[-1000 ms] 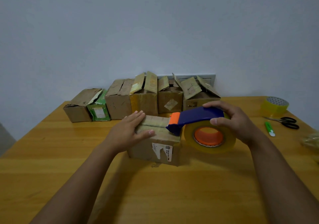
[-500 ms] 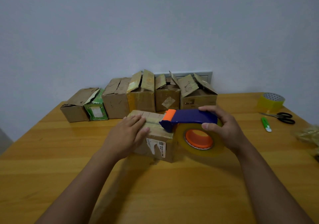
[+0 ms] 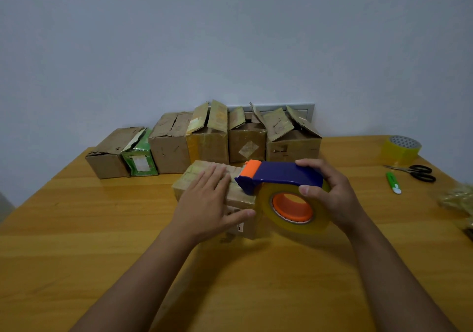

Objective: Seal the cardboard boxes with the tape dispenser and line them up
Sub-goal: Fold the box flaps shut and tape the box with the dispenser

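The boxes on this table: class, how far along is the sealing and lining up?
Done: six boxes stand lined up by the wall, though several have raised flaps. In hand: the left hand presses flat on the front box while the right hand grips the tape dispenser on its top. Left: finish this seam, join the row.

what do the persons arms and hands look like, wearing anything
Both forearms come in bare from the bottom of the head view, with no sleeves showing. The left hand and right hand have no gloves, and no rings, watch or wristband can be seen on them. The fingernails look short and unpainted. No markings or bandages show on either arm.
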Demonstrator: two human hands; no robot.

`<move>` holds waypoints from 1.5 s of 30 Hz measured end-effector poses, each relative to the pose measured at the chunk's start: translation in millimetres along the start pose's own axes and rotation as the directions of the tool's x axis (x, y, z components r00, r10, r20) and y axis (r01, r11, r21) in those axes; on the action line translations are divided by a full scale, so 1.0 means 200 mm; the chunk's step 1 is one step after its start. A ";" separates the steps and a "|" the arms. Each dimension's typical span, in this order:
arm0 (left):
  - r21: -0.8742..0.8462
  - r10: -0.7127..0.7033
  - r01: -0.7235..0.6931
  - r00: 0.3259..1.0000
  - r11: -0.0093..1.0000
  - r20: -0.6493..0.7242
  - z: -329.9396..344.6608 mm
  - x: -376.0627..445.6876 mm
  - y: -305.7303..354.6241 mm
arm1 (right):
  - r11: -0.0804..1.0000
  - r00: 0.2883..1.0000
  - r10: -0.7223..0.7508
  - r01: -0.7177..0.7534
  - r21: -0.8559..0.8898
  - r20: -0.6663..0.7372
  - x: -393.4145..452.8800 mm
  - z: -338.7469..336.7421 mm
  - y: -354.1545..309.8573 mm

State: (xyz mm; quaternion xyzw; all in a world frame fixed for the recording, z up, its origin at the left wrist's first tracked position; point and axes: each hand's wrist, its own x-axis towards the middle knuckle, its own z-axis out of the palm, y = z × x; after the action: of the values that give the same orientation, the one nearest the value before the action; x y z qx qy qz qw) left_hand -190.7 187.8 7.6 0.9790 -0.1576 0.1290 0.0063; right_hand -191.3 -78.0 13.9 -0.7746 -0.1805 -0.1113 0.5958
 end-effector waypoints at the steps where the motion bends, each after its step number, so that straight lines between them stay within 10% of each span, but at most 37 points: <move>1: -0.002 0.006 -0.006 1.000 1.000 -0.003 0.00 0.01 0.02 | 1.000 1.000 0.001 -0.001 0.007 -0.002 0.00 0.00 0.00; 45: -0.124 0.089 -0.093 0.995 0.988 -0.036 0.04 -0.04 -0.24 | 0.994 0.998 0.042 -0.038 0.106 -0.040 -0.04 0.25 -0.11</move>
State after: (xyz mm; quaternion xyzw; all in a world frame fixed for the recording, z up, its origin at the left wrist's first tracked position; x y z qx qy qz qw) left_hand -181.5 234.9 -1.9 0.9664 -0.2099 0.1337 0.0640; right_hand -210.3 -25.6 16.5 -0.7430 -0.1580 -0.1060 0.6417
